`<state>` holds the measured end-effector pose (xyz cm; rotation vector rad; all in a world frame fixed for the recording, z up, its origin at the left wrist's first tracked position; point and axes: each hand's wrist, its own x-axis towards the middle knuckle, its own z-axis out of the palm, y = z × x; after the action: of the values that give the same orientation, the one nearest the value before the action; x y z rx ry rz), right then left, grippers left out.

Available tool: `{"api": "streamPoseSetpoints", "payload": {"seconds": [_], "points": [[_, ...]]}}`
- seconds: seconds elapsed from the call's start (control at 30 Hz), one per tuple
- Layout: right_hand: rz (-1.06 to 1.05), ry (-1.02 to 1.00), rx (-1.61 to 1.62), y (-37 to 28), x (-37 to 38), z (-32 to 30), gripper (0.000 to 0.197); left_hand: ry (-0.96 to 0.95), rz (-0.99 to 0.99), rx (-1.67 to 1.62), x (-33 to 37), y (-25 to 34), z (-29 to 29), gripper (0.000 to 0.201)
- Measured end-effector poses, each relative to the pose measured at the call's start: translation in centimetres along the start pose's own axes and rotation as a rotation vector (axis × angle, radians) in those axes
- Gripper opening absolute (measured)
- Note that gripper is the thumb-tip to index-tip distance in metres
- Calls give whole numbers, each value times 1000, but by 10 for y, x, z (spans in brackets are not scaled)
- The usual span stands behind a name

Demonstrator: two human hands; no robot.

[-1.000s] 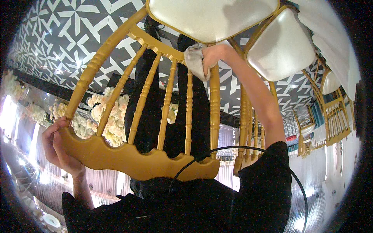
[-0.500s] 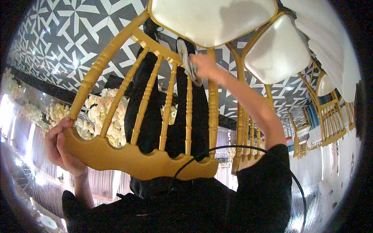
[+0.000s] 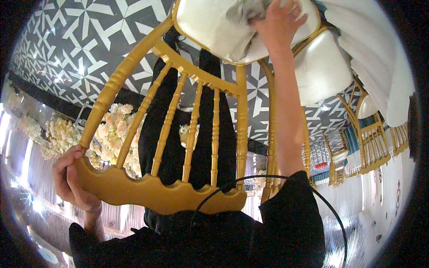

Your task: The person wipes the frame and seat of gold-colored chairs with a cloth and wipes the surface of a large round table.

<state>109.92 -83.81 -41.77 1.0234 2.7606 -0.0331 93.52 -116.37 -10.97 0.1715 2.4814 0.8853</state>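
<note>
A gold chair [image 3: 156, 196] with turned spindles stands right in front of me, its backrest nearest. At the left end of its top rail, my left hand [image 3: 73, 178] is closed round the corner. My right arm reaches over the cream seat pad [image 3: 203, 22], where my right hand [image 3: 280, 27] is open, fingers spread. A crumpled grey cloth [image 3: 246, 27] lies against the thumb side of that hand, over the pad, partly blurred. Whether the thumb pins the cloth is unclear.
A second gold chair with a cream seat [image 3: 324, 69] is close on the right, beside white draped cloth [image 3: 375, 58]. More gold chairs [image 3: 373, 143] stand further right. Pale flowers [image 3: 118, 129] are at the left. The floor [image 3: 85, 40] has a black-and-white pattern. A black cable [image 3: 333, 210] loops over my right arm.
My right hand has moved from beside the backrest, where it gripped the cloth, up over the seat pad, and its fingers have spread. My left hand keeps its hold on the chair.
</note>
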Motion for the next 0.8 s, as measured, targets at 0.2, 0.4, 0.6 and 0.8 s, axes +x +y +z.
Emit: {"api": "streamPoseSetpoints", "payload": {"seconds": [0.2,0.4,0.6,0.8], "points": [[228,388,699,-17,8,50,72,-23,41,-49,0,2,3,20],[152,268,404,-59,-28,69,58,-2,-7,-7,-7,-4,-2,20],[-741,150,208,24,2,81,46,-41,28,-74,-5,-4,1,23],[214,391,379,59,44,94,46,-35,30,-69,-6,-2,4,24]]}}
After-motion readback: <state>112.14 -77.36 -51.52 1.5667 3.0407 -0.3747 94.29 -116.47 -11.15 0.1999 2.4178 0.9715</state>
